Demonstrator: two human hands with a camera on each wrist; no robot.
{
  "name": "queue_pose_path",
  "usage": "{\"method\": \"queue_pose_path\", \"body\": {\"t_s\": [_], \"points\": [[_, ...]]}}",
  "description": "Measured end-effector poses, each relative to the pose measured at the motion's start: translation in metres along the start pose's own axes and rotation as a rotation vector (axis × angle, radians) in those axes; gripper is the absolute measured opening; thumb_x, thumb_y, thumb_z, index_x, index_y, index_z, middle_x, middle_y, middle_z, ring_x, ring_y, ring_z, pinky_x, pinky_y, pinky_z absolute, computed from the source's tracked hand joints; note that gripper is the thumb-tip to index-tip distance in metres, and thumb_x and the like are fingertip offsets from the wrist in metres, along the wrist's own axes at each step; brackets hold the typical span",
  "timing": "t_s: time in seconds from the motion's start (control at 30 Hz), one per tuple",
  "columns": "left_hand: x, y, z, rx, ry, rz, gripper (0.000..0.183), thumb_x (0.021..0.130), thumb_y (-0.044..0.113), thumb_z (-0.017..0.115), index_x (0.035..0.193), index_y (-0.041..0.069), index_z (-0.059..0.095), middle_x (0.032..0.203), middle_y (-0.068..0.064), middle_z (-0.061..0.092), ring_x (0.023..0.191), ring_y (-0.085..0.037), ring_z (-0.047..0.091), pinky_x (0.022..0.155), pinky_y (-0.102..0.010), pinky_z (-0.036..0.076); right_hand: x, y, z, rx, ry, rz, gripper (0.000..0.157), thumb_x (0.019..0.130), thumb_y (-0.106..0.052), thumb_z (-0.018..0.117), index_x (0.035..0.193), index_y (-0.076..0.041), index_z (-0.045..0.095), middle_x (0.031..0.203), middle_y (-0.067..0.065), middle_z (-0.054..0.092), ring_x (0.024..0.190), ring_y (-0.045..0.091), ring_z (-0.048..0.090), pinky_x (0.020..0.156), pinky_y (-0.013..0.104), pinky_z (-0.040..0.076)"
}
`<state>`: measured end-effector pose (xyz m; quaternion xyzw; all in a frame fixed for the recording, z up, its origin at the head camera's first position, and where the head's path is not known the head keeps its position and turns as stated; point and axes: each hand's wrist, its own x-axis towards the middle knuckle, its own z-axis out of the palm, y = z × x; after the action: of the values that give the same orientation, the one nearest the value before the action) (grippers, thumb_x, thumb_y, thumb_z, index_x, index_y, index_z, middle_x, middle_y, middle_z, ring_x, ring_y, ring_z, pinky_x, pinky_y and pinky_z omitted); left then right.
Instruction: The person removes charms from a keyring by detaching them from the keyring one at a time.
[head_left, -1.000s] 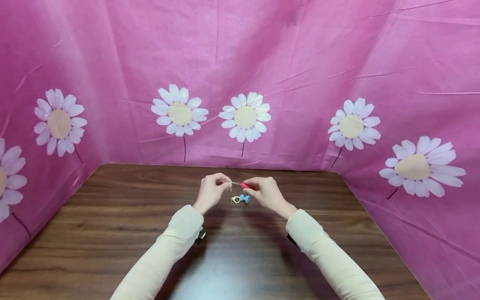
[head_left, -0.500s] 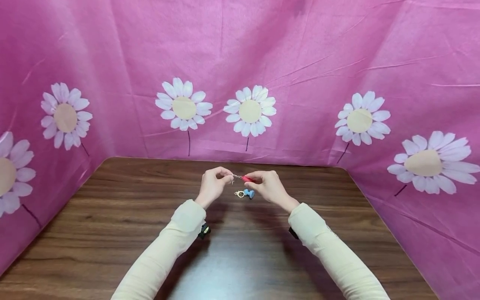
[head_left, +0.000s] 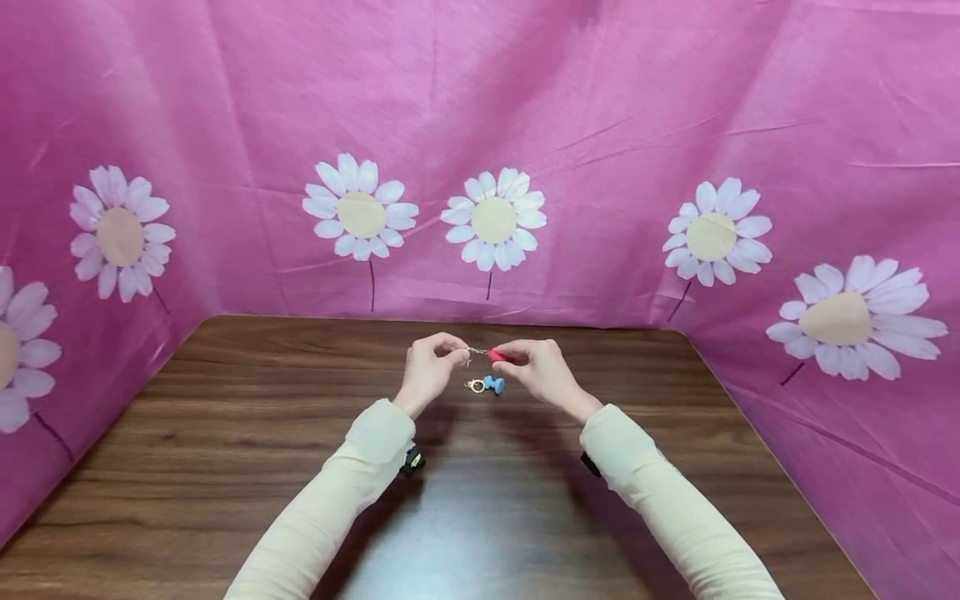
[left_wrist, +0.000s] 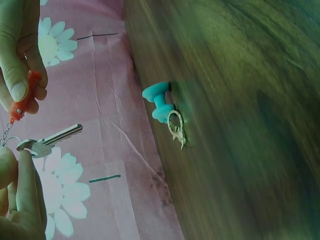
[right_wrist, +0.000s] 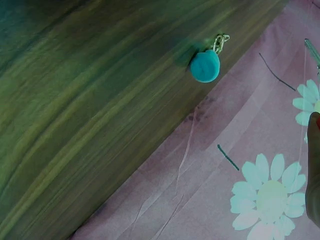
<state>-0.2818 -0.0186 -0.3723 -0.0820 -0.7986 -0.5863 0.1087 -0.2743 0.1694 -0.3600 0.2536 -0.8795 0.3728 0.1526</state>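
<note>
Both hands are raised above the far half of the table. My left hand (head_left: 427, 371) pinches the ring end of a keychain, where a silver key (left_wrist: 50, 141) sticks out by the fingertips in the left wrist view. With thumb and fingers my right hand (head_left: 538, 373) holds the keychain's red fob (left_wrist: 24, 100). A short silver chain (head_left: 477, 351) stretches between the two hands. Below them on the table lies a blue dumbbell-shaped charm (head_left: 493, 384) with a gold ring and clasp (head_left: 476, 386). Only the edge of the right hand shows in its own wrist view.
The brown wood-grain table (head_left: 225, 450) ends at a pink cloth (head_left: 600, 100) with printed white daisies, which stands behind it and along both sides. Dark wrist devices (head_left: 412, 461) sit under the cream sleeves (head_left: 322, 500).
The head view shifts slightly. Both hands keep hold of the keychain almost in place, with a little more of the chain showing between them. The blue charm stays put on the table.
</note>
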Motion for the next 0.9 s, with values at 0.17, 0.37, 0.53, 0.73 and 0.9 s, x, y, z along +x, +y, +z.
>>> {"method": "queue_pose_path", "body": {"t_s": [0.17,0.37,0.53,0.73,0.9], "points": [[0.001,-0.002,-0.002,-0.001,0.028,0.004,0.006,0.078,0.009,0.069,0.082,0.005,0.069,0.072,-0.007,0.069,0.063,-0.006,0.059,0.064,-0.022,0.044,0.001,-0.002,0.003,0.013,-0.029,0.012,0.020,0.076,-0.010,0.072,0.096,-0.004,0.071,0.088,0.008,0.072,0.079,0.016,0.068,0.069,0.027,0.054],[0.004,-0.002,-0.014,-0.045,0.084,-0.022,0.008,0.078,0.009,0.069,0.084,0.004,0.069,0.075,-0.008,0.068,0.065,-0.008,0.063,0.067,-0.021,0.047,-0.003,0.012,0.000,-0.015,-0.026,0.062,0.018,0.076,-0.010,0.073,0.093,-0.006,0.072,0.086,0.006,0.072,0.076,0.014,0.068,0.066,0.024,0.054],[0.008,-0.001,-0.023,-0.005,0.087,0.025,0.007,0.079,0.009,0.068,0.085,0.004,0.069,0.073,-0.008,0.068,0.066,-0.013,0.064,0.069,-0.023,0.046,-0.005,0.022,-0.007,0.027,-0.014,0.123,0.018,0.076,-0.009,0.072,0.094,-0.004,0.072,0.087,0.009,0.072,0.078,0.018,0.069,0.067,0.023,0.054],[0.007,-0.004,-0.024,0.070,-0.019,0.025,0.006,0.080,0.011,0.067,0.085,0.007,0.068,0.076,-0.006,0.069,0.068,-0.010,0.062,0.068,-0.024,0.043,-0.005,0.025,-0.011,0.061,-0.024,0.185,0.020,0.077,-0.008,0.072,0.096,-0.003,0.070,0.089,0.012,0.071,0.080,0.021,0.069,0.069,0.026,0.054],[0.007,-0.006,-0.024,0.138,-0.077,0.014,0.006,0.080,0.010,0.067,0.085,0.007,0.067,0.075,-0.005,0.069,0.069,-0.010,0.059,0.063,-0.024,0.042,-0.007,0.033,-0.008,0.080,-0.056,0.235,0.022,0.076,-0.007,0.072,0.096,0.000,0.069,0.090,0.015,0.070,0.079,0.022,0.068,0.068,0.025,0.053]]}}
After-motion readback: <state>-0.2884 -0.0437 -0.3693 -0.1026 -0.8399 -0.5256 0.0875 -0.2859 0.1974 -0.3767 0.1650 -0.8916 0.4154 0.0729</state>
